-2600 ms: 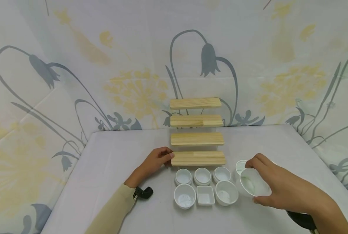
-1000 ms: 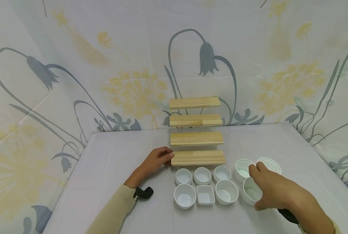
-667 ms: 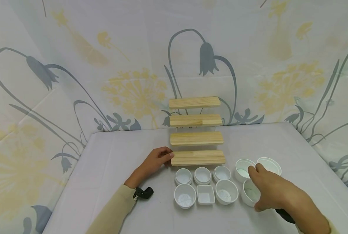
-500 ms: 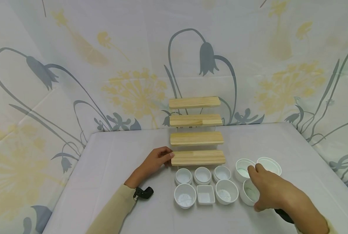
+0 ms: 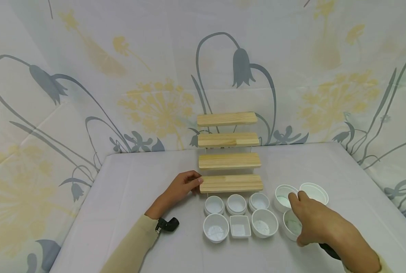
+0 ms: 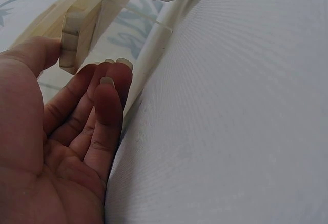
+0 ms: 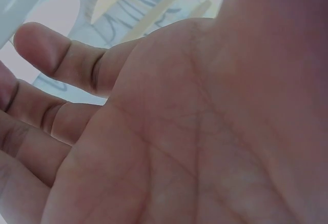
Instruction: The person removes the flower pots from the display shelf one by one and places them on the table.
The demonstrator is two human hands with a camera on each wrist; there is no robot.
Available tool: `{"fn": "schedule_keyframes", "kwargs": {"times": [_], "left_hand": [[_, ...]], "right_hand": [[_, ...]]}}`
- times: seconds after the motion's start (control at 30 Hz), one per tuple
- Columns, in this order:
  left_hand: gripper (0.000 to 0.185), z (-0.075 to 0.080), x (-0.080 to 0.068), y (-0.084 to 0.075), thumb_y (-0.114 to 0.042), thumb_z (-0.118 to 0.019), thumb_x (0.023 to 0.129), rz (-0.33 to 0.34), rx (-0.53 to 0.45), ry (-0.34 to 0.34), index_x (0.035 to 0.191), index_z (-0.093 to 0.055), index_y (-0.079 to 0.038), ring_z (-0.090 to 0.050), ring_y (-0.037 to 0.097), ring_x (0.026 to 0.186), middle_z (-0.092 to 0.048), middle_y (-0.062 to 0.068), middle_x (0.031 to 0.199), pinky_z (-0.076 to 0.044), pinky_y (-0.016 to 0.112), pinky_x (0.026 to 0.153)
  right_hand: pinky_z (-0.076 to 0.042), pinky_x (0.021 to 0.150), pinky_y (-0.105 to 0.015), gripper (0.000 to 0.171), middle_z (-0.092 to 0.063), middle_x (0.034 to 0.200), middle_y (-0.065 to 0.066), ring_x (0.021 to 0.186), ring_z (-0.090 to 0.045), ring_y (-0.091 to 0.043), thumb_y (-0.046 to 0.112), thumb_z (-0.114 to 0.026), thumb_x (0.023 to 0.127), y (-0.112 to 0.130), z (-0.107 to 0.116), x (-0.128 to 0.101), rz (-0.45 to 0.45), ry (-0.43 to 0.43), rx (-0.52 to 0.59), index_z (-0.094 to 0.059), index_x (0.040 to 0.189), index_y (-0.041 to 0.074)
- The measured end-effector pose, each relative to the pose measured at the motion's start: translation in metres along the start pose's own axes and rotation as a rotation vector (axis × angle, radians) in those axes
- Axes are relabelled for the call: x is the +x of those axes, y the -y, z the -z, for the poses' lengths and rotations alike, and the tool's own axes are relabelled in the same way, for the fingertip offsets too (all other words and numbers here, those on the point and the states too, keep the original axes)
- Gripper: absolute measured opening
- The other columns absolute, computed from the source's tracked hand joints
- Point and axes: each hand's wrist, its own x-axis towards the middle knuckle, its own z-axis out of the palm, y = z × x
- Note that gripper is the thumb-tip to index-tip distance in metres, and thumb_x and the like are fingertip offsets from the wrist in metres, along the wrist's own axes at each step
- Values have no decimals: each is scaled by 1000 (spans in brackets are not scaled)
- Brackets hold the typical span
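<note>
A white bowl [image 5: 289,225] stands on the table at the right end of the front row of dishes. My right hand [image 5: 312,223] lies over it, fingers at its far rim and thumb at its near rim, and hides most of it. In the right wrist view only the palm of the right hand [image 7: 195,131] and its loosely bent fingers show. My left hand [image 5: 184,185] holds the left end of the lowest step of a stepped wooden rack [image 5: 230,184]. In the left wrist view the left hand [image 6: 66,111] has its thumb against the plank end [image 6: 72,39] and its fingers curled below.
Two more white bowls [image 5: 285,193] [image 5: 313,191] stand just behind my right hand. In front of the rack are three small round dishes [image 5: 236,204], then a round bowl [image 5: 216,227], a square dish [image 5: 240,226] and a round bowl [image 5: 264,223]. The table [image 5: 128,189] is covered in white cloth.
My right hand has brought the bowl down from a raised, tilted hold onto the table and slid it a little left toward the front row. The left hand has not moved.
</note>
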Motion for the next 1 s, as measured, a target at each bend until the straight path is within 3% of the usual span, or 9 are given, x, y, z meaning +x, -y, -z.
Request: {"fn": "schedule_keyframes", "kwargs": {"times": [0.8,1.0], "left_hand": [[23,2,-1,2,-19,-61,109,-11,8,-9,116,-71,1,-69,21,80,-73,8,88,-58,31,74],[23,2,-2,1,-17,-61,109,-17,-4,-3,118,-71,2,-69,22,81,-73,8,90,-58,33,75]], "right_hand": [[-53,68,-43,86,-56,96,-9,77,-57,-23,22,-106,54,0,2,0,2,-6,-30,-51,118,4],[-56,74,-48,89,-61,102,-9,84,-61,-23,36,-102,65,-3,6,-5,1,-31,-26,-55,133,3]]}}
